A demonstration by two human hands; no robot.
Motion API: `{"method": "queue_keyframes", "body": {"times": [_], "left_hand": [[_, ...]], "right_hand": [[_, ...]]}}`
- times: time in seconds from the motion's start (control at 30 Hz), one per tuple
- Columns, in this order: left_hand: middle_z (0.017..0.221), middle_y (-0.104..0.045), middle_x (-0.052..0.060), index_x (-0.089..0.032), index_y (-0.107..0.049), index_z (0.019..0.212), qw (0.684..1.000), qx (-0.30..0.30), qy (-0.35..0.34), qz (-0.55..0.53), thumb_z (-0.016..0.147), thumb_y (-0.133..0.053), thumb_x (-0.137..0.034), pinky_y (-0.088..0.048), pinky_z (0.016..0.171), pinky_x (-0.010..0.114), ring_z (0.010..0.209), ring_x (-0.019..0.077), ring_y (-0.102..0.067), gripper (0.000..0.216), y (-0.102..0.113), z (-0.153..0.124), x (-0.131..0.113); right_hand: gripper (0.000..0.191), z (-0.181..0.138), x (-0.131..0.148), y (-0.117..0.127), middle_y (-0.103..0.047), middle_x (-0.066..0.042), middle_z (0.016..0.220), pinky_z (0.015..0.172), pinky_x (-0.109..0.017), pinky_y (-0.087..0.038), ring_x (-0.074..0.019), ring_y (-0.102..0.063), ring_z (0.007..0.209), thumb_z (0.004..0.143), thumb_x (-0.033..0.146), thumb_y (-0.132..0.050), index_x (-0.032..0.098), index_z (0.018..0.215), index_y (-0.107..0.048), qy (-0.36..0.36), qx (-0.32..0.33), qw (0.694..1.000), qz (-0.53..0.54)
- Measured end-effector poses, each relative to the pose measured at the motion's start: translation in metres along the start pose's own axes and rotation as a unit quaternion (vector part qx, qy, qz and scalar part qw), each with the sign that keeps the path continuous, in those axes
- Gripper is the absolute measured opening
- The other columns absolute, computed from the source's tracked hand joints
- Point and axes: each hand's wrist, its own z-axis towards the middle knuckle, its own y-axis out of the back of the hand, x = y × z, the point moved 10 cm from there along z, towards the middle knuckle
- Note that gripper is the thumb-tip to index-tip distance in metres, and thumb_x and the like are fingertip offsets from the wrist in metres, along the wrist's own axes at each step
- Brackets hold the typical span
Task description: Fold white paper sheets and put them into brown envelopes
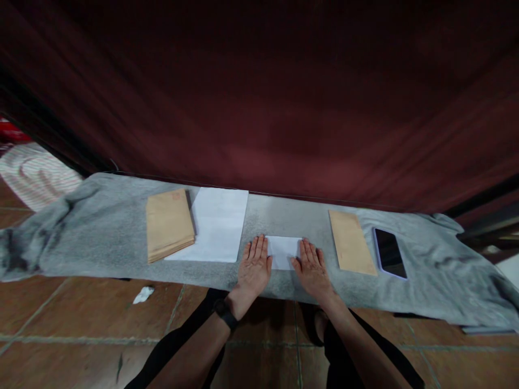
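My left hand (254, 266) lies flat with fingers stretched out on the left edge of a small folded white paper (283, 251). My right hand (312, 267) lies flat the same way on the paper's right edge. The paper rests on a grey cloth (101, 237) spread over a low surface. A black watch band circles my left wrist. Neither hand grips anything.
A stack of brown envelopes (168, 225) and white sheets (218, 223) lie to the left. A single brown envelope (351, 241) and a dark phone (390, 253) lie to the right. A dark red curtain (284, 108) hangs behind. Tiled floor (81, 324) with a paper scrap (143, 294) is below.
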Motion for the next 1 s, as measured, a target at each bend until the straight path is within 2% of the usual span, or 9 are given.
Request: {"method": "queue_keyframes", "body": {"times": [0.1,0.2,0.3,0.4,0.63,0.83,1.0], "left_hand": [[0.162,-0.033,0.014,-0.009,-0.03,0.156,0.997,-0.021,-0.063,-0.029,0.101,-0.033,-0.026,-0.028,0.124,0.046,0.152,0.0237,-0.027,0.057,0.005,-0.004,-0.02],[0.161,-0.036,0.012,-0.011,-0.034,0.154,0.991,-0.005,-0.123,-0.054,0.102,-0.034,-0.027,-0.03,0.124,0.044,0.151,0.0214,-0.028,0.054,0.002,-0.011,-0.04],[0.161,-0.035,0.014,-0.009,-0.035,0.152,0.992,0.012,-0.116,-0.054,0.102,-0.035,-0.028,-0.028,0.124,0.043,0.152,0.0216,-0.027,0.054,-0.002,-0.014,-0.042],[0.162,-0.033,0.014,-0.008,-0.033,0.154,0.993,0.021,-0.107,-0.041,0.102,-0.036,-0.03,-0.027,0.125,0.043,0.152,0.0225,-0.025,0.057,-0.005,-0.014,-0.038],[0.163,-0.031,0.016,-0.008,-0.033,0.154,0.995,0.01,-0.094,-0.021,0.103,-0.038,-0.041,-0.024,0.125,0.047,0.153,0.026,-0.023,0.061,-0.007,-0.019,-0.033],[0.163,-0.03,0.017,-0.008,-0.032,0.155,0.991,0.022,-0.129,-0.033,0.102,-0.037,-0.053,-0.018,0.126,0.048,0.154,0.0271,-0.02,0.069,-0.003,-0.03,-0.041],[0.163,-0.029,0.018,-0.007,-0.032,0.154,0.989,0.035,-0.137,-0.051,0.101,-0.039,-0.057,-0.019,0.126,0.047,0.154,0.0275,-0.02,0.073,-0.002,-0.036,-0.042]], "right_hand": [[0.062,0.007,0.001,0.004,-0.037,-0.017,0.159,0.12,-0.054,-0.024,-0.0305,-0.033,0.148,0.106,0.044,-0.025,0.011,0.158,-0.028,-0.003,0.006,0.999,0.033],[0.059,0.013,0.017,0.004,-0.033,-0.014,0.162,0.121,-0.047,-0.027,-0.0246,-0.028,0.151,0.107,0.04,-0.021,0.012,0.158,-0.028,0.036,0.04,0.995,0.082],[0.058,0.013,0.037,0.0,-0.031,-0.011,0.163,0.123,-0.042,-0.027,-0.0201,-0.026,0.152,0.108,0.04,-0.019,0.013,0.158,-0.03,0.075,0.078,0.988,0.108],[0.058,0.008,0.046,-0.005,-0.03,-0.009,0.164,0.124,-0.044,-0.023,-0.0206,-0.026,0.152,0.108,0.042,-0.022,0.013,0.157,-0.032,0.086,0.098,0.988,0.086],[0.054,0.004,0.04,-0.009,-0.027,-0.009,0.165,0.124,-0.045,-0.02,-0.0219,-0.027,0.151,0.107,0.036,-0.027,0.016,0.157,-0.032,0.087,0.082,0.992,0.037],[0.055,0.006,0.039,-0.012,-0.024,-0.011,0.165,0.123,-0.045,-0.022,-0.0235,-0.027,0.151,0.106,0.033,-0.026,0.016,0.158,-0.031,0.087,0.094,0.992,0.023],[0.054,0.008,0.033,-0.011,-0.029,-0.011,0.164,0.121,-0.047,-0.023,-0.0254,-0.029,0.15,0.106,0.033,-0.025,0.017,0.158,-0.03,0.091,0.087,0.992,0.019]]}}
